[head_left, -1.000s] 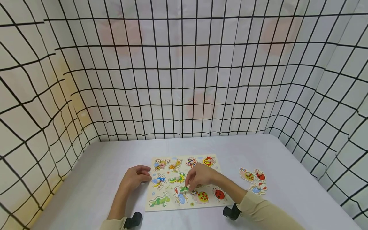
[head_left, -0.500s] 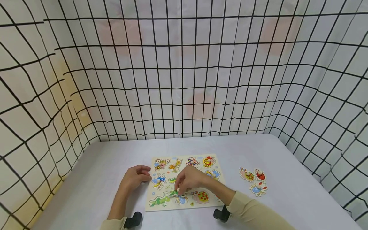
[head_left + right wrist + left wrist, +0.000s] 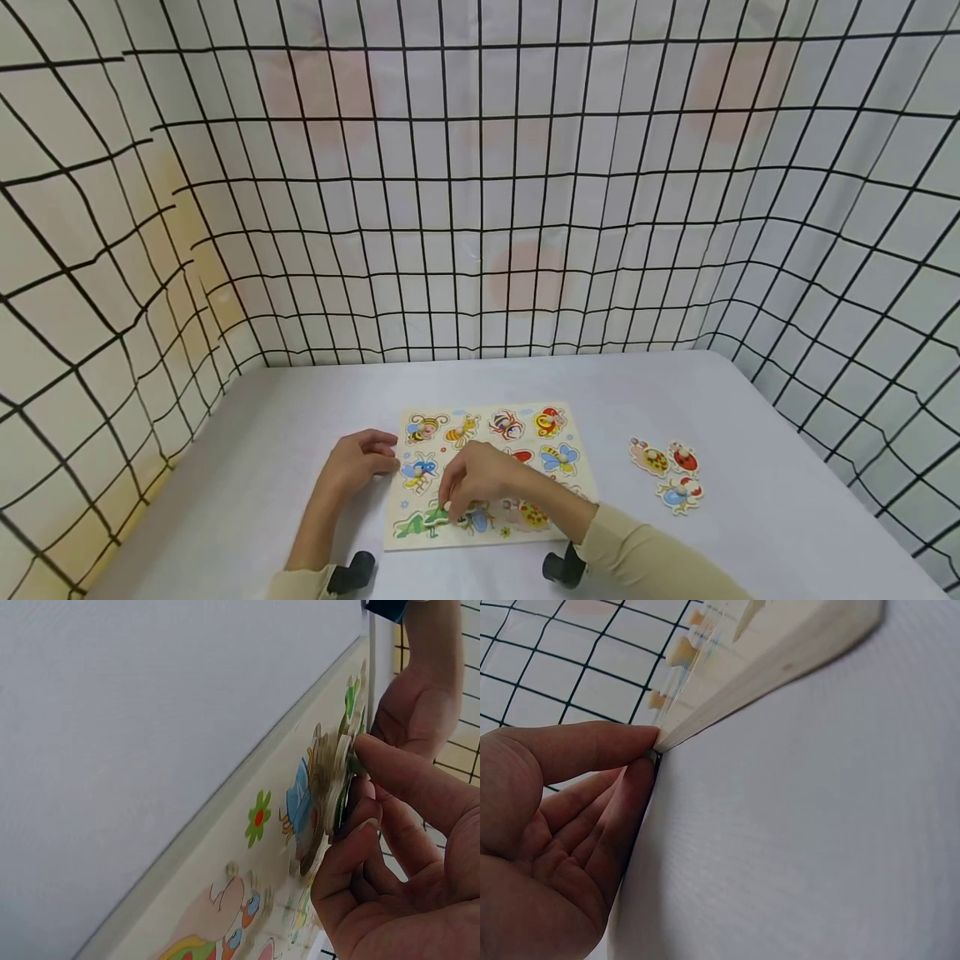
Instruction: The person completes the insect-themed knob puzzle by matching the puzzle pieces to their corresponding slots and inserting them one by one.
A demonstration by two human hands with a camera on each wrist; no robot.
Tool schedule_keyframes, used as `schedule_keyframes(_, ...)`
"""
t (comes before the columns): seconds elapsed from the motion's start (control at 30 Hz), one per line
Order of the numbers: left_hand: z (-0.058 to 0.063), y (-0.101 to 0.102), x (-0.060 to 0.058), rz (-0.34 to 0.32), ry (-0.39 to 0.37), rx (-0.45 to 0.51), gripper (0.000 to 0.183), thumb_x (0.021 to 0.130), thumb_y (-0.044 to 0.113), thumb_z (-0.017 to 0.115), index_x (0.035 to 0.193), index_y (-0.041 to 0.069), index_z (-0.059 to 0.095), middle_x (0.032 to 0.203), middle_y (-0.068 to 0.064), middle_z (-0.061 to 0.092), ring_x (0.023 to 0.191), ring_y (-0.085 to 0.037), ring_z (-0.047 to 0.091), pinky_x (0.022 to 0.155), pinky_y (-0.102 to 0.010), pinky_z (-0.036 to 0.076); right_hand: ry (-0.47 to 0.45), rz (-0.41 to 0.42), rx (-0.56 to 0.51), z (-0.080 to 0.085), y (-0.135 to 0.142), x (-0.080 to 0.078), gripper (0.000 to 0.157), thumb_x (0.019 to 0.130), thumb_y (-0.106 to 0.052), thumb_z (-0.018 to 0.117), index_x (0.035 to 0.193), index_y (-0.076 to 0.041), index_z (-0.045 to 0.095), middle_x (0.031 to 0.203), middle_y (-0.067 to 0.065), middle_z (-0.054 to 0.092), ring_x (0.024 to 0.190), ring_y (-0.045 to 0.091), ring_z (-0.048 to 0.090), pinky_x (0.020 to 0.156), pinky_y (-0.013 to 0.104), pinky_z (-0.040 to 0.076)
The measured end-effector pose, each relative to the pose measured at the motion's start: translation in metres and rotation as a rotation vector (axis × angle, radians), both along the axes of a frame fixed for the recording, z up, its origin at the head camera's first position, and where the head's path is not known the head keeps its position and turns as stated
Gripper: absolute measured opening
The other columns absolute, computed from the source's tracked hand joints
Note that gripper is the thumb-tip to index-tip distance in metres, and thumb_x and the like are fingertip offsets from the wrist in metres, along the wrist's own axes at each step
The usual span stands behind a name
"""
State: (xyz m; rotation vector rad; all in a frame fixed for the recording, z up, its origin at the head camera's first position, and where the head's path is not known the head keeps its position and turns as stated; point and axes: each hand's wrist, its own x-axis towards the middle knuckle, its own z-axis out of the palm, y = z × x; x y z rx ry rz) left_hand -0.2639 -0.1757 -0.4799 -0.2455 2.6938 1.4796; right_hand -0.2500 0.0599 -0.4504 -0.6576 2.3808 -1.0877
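Head view: one insect puzzle board (image 3: 480, 544), flat on a white table (image 3: 300, 404). One green piece (image 3: 435, 517), over the board's near-left part, beside the printed grasshopper (image 3: 409, 526) (contact with the board cannot be told). Right hand (image 3: 480, 475): thumb and fingers pinching that piece. Left hand (image 3: 358, 462): fingers loosely bent, tips at the board's left edge. Three loose insect pieces (image 3: 680, 493), grouped right of the board.
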Motion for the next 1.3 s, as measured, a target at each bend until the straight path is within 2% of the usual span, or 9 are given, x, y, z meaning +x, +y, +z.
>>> schedule_keyframes(0.13,-0.001,-0.002,-0.001,-0.006,0.004,0.005,0.034,0.083,0.007,0.079,0.116,0.006,0.071,0.089,-0.005,0.068,0.079,-0.019,0.059,0.07,-0.029,0.048,-0.004,0.0,0.004,-0.002,-0.007,0.001,0.016,0.07,-0.005,0.087,0.073,-0.018,0.079,0.063,-0.006,0.069,0.055,0.005,0.05,0.051,0.021,0.037)
schedule_keyframes(0.37,-0.001,-0.003,0.0,-0.012,0.009,0.001,0.033,0.083,0.006,0.079,0.116,0.005,0.071,0.089,-0.005,0.069,0.079,-0.018,0.059,0.069,-0.029,0.048,0.027,0.034,0.008,-0.004,-0.017,0.003,0.015,0.07,-0.007,0.086,0.073,-0.019,0.079,0.061,-0.009,0.067,0.058,0.003,0.053,0.059,0.019,0.041)
schedule_keyframes(0.63,0.0,-0.003,0.0,-0.016,-0.003,0.003,0.034,0.083,0.007,0.078,0.117,0.005,0.071,0.09,-0.005,0.069,0.079,-0.019,0.059,0.07,-0.029,0.049,0.025,0.017,0.024,-0.001,-0.024,0.007,0.013,0.072,-0.008,0.087,0.073,-0.018,0.079,0.062,-0.007,0.066,0.061,0.004,0.052,0.061,0.019,0.039)
schedule_keyframes(0.83,0.001,-0.004,0.0,-0.019,-0.007,0.004,0.034,0.083,0.007,0.078,0.117,0.005,0.071,0.092,-0.006,0.07,0.08,-0.019,0.06,0.071,-0.029,0.05,0.021,0.023,0.028,-0.002,-0.028,0.006,0.013,0.072,-0.008,0.086,0.074,-0.018,0.079,0.061,-0.009,0.064,0.059,0.003,0.049,0.057,0.019,0.036)
schedule_keyframes(1.07,0.001,-0.003,-0.001,-0.025,-0.01,0.012,0.034,0.083,0.007,0.078,0.116,0.004,0.071,0.091,-0.006,0.069,0.08,-0.019,0.059,0.07,-0.029,0.05,0.027,0.035,0.031,-0.002,-0.032,0.008,0.013,0.073,-0.009,0.087,0.074,-0.019,0.078,0.064,-0.008,0.066,0.062,0.003,0.052,0.062,0.019,0.038)
schedule_keyframes(1.3,0.001,-0.002,-0.002,-0.024,-0.015,0.013,0.034,0.083,0.007,0.078,0.116,0.004,0.071,0.09,-0.006,0.069,0.08,-0.019,0.059,0.07,-0.029,0.05,0.023,0.016,0.042,-0.001,-0.035,0.012,0.013,0.073,-0.009,0.087,0.074,-0.019,0.079,0.063,-0.008,0.066,0.062,0.004,0.051,0.061,0.019,0.037)
